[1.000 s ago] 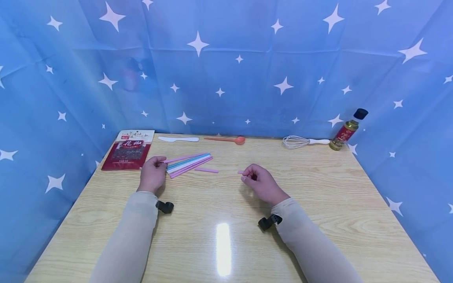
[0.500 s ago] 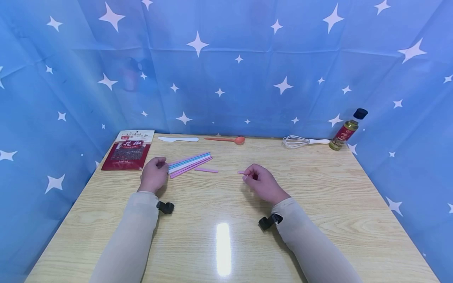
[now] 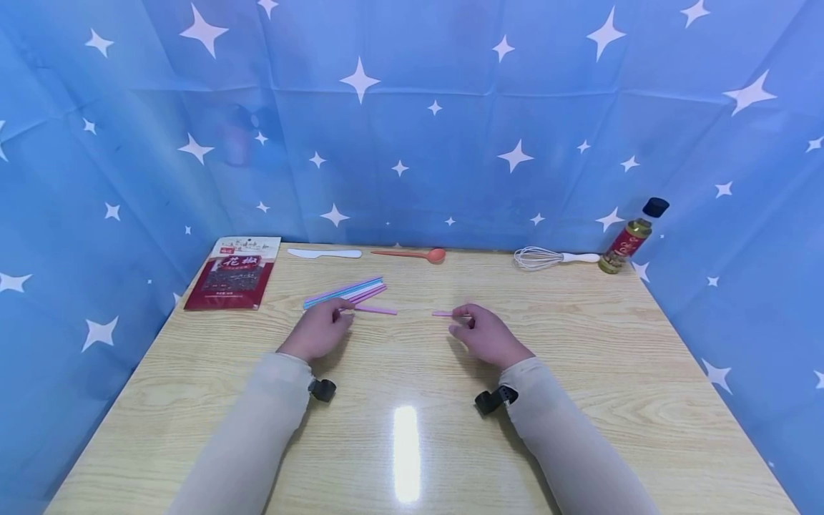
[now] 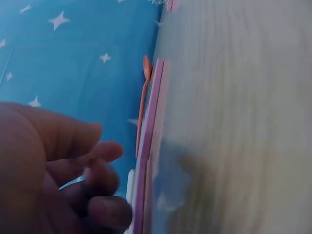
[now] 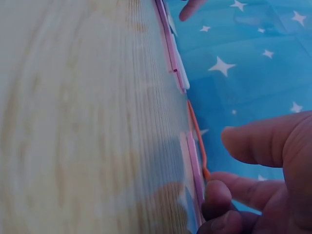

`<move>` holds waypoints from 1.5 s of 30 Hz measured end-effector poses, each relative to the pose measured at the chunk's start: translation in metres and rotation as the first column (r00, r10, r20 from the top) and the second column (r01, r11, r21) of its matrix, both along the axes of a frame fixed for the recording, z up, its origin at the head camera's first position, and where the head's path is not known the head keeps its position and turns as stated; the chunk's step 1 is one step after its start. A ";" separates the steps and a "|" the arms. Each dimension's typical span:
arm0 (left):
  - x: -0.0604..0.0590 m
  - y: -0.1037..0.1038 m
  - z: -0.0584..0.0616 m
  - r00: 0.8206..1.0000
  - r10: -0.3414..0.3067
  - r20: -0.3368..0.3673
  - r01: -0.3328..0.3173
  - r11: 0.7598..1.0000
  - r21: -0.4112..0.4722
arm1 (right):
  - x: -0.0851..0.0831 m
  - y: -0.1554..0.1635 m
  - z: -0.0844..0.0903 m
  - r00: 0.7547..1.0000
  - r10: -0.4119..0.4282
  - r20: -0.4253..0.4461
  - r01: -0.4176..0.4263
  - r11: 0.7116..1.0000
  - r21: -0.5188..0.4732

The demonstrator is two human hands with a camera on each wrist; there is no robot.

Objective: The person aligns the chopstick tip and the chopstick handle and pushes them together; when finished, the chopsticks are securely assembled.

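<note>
- Nearest in the head view, our two beige-sleeved forearms are coming up from the bottom of the frame across the light wooden table (image 3: 579,372).
- Left of centre, our left hand (image 3: 317,330) is lying with its fingers loosely bent over the near end of a short loose pink plastic strip (image 3: 376,310); the left wrist view is showing the curled fingertips (image 4: 105,190) just beside a pink strip, but we cannot tell whether they are gripping it.
- Right of centre, our right hand (image 3: 486,334) is pinching a shorter pink strip piece (image 3: 443,313) between thumb and bent fingers, and the piece is poking out to the left, low over the tabletop.
- Just beyond the left hand, a fanned bundle of pink, blue and white strips (image 3: 345,292) is lying flat on the table.
- Further back at the left, a dark red flat snack packet (image 3: 234,272) is lying on the table.
- Along the far edge, from left to right, a white plastic knife (image 3: 324,253), an orange plastic spoon (image 3: 412,254), a wire whisk with a white handle (image 3: 553,257) and a small oil bottle with a black cap and red label (image 3: 632,237) are lined up.
- Behind everything, a blue cloth with white stars (image 3: 412,121) is closing off the upper frame.
</note>
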State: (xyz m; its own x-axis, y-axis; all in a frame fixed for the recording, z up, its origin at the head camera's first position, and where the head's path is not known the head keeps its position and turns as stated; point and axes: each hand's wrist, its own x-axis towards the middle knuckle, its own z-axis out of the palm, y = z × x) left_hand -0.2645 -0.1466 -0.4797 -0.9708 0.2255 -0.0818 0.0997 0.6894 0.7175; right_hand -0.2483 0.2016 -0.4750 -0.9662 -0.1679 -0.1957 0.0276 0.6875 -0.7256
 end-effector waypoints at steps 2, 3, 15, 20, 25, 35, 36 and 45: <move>0.003 0.004 -0.001 0.999 -0.043 0.024 0.043 0.999 -0.013 | 0.000 0.000 0.001 1.000 0.013 0.010 -0.013 1.000 0.017; 0.004 0.005 -0.001 0.998 -0.057 0.033 0.057 0.998 -0.022 | 0.000 0.000 0.001 1.000 0.018 0.013 -0.018 1.000 0.023; 0.007 0.007 0.000 0.987 -0.134 0.089 0.141 0.988 -0.067 | -0.004 0.001 -0.002 0.997 0.068 0.027 -0.069 0.995 0.065; 0.006 0.008 0.002 0.985 -0.140 0.099 0.148 0.985 -0.084 | -0.005 0.002 -0.002 0.996 0.082 0.044 -0.085 0.993 0.085; 0.006 0.009 0.003 0.990 -0.114 0.085 0.121 0.989 -0.087 | -0.003 0.001 -0.004 0.997 0.080 0.021 -0.081 0.994 0.076; 0.002 0.007 -0.003 0.996 -0.080 0.048 0.085 0.991 -0.106 | -0.001 0.001 -0.001 0.999 0.029 -0.032 -0.026 0.996 0.082; 0.002 0.007 -0.002 0.996 -0.081 0.047 0.086 0.990 -0.110 | -0.001 0.001 -0.001 0.999 0.026 -0.034 -0.023 0.996 0.087; 0.003 0.009 -0.002 0.996 -0.079 0.038 0.083 0.989 -0.121 | 0.003 -0.002 0.002 0.998 0.030 -0.046 -0.020 0.978 0.206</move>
State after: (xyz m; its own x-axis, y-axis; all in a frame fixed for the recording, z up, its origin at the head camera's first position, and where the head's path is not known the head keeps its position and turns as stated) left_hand -0.2613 -0.1380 -0.4819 -0.9460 0.2895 -0.1456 0.1361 0.7627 0.6323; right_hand -0.2449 0.1997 -0.4735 -0.9713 -0.1537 -0.1816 -0.0236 0.8218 -0.5693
